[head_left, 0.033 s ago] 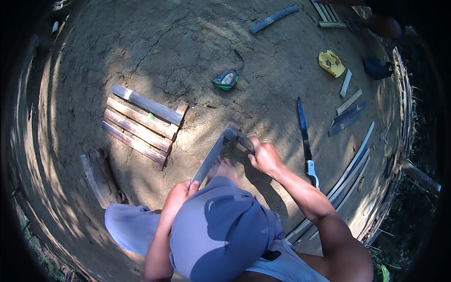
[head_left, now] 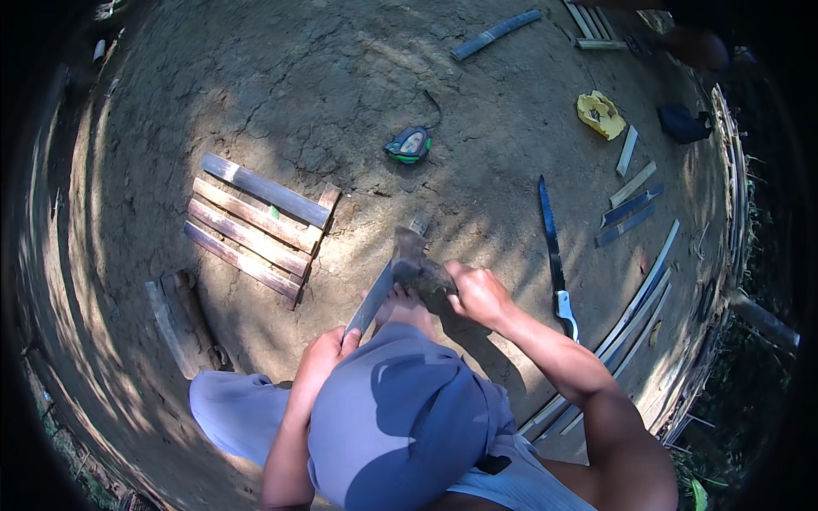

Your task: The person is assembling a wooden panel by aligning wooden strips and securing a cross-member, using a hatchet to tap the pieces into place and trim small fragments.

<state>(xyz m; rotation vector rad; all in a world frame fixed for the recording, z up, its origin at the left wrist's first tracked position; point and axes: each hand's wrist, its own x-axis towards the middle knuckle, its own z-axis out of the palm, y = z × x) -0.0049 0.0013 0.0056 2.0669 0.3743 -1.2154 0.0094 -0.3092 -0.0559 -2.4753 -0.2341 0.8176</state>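
My left hand is closed around the near end of a split bamboo strip, which slants away from me over my bare foot. In my right hand is the handle of a dark chopping tool with a broad blade. Seen foreshortened, its exact kind is unclear. The blade lies across the far part of the strip, hiding a stretch of it; whether the two touch, I cannot tell. A short pale end shows beyond the blade. My bent knee, in grey-blue cloth, rises between my forearms.
Left lie a frame of bamboo slats and a split log piece. Ahead is a tape measure. To the right are a handsaw, several bamboo strips, short pieces and a crumpled yellow object.
The tool's head has turned and shifted slightly left and nearer, covering more of the strip. My right hand has moved a little left; my left hand stays in place.
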